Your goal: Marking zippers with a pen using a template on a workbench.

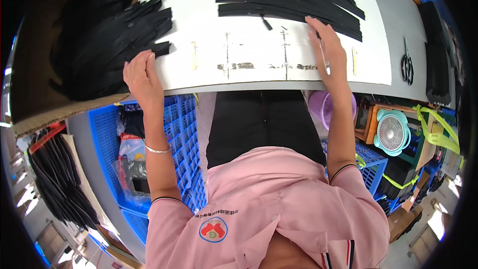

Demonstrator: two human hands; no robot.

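Here, two hands rest on one white board [259,57] marked with thin vertical lines. The left hand [142,74], at nine o'clock on the board, lies with fingers curled loosely over its near edge, just beside a loose heap of black strips [109,35]. The right hand [326,47], at three o'clock, presses flat with fingers extended, a slim pen [323,60] pinned under them, fingertips touching a second, fanned stack of black strips [294,0] at twelve o'clock. One pair of scissors [407,65] lies farther right. Below, one blue crate [174,119] holds plastic-wrapped packets [130,144].
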